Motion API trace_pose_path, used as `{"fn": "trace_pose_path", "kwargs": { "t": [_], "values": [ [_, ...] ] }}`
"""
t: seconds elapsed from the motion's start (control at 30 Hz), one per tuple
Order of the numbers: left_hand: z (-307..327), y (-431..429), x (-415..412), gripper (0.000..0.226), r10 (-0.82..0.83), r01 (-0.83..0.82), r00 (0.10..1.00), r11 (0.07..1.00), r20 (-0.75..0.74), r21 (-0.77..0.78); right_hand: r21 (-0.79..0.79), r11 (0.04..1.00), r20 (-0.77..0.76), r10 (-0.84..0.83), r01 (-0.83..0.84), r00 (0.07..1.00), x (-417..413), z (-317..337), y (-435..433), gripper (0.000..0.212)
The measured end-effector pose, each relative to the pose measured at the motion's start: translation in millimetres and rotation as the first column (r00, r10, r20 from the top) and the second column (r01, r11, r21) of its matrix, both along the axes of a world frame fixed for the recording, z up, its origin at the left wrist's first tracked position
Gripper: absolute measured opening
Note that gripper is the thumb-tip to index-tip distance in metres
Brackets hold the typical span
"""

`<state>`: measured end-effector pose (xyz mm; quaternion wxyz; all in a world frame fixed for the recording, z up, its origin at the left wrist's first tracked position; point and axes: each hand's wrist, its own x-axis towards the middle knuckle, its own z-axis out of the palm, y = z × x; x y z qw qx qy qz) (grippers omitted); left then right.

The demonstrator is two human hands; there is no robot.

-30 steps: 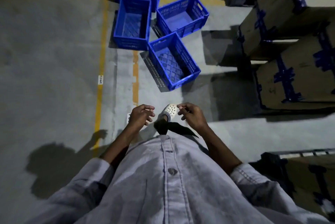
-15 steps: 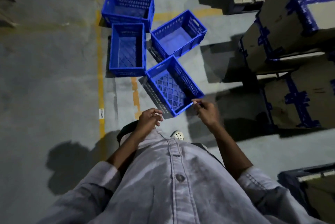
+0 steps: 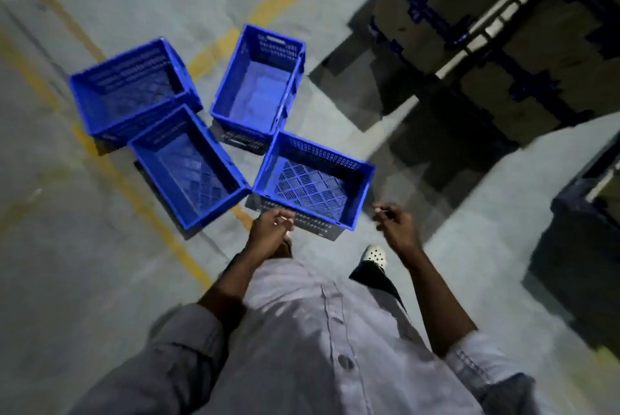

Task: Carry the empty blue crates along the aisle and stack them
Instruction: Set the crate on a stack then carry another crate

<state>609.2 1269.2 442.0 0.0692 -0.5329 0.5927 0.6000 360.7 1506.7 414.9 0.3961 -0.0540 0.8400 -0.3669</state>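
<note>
Four empty blue perforated plastic crates (image 3: 313,184) sit clustered on the grey concrete floor (image 3: 67,263) beside a yellow painted line (image 3: 141,203); nearest them, left hand (image 3: 270,231) and right hand (image 3: 396,221) hover loosely curled, holding nothing.

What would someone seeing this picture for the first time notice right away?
Four bright blue crates stand out first, clustered open and empty on the grey floor in the middle of the view, beside a yellow line. Just below them, the left hand and the right hand hang with curled fingers either side of the nearest crate, holding nothing. Dim cardboard boxes with blue tape fill the upper right.
</note>
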Motion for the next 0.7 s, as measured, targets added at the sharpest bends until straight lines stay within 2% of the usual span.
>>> {"fn": "trace_pose_path", "kwargs": {
  "t": [0.13, 0.23, 0.37, 0.53, 0.57, 0.63, 0.7],
  "values": [
    [-40, -60, -13, 0.018, -0.131, 0.135, 0.987, 0.991, 0.093, -0.028, 0.029, 0.996, 0.022, -0.083, 0.082, 0.996, 27, -14, -29, 0.022],
    [-94, -81, -24, 0.015, -0.24, 0.242, 0.964, 0.97, 0.114, -0.008, 0.069, 0.987, -0.024, -0.145, 0.147, 0.989, 36, -33, -59, 0.015],
    [-190, -101, -47, 0.022, -0.278, 0.279, 0.958, 0.96, 0.074, -0.003, 0.063, 0.966, -0.072, -0.247, 0.251, 0.966, 38, -136, -81, 0.017],
    [-336, -134, -69, 0.009, -0.196, 0.2, 0.978, 0.978, 0.073, -0.057, 0.192, 0.966, -0.063, -0.162, 0.171, 0.985, 13, -292, -93, 0.028],
    [-363, -141, -73, 0.012, -0.199, 0.209, 0.974, 0.973, 0.111, -0.096, 0.218, 0.966, -0.086, -0.123, 0.139, 0.989, 8, -324, -92, 0.036],
    [-418, -155, -78, 0.041, -0.198, 0.243, 0.957, 0.946, 0.21, -0.216, 0.281, 0.954, -0.153, -0.06, 0.101, 0.986, -3, -378, -88, 0.046],
    [-471, -168, -78, 0.068, -0.224, 0.375, 0.91, 0.805, 0.349, -0.459, 0.386, 0.913, -0.222, -0.043, 0.129, 0.974, -13, -416, -88, 0.057]
  ]
}}
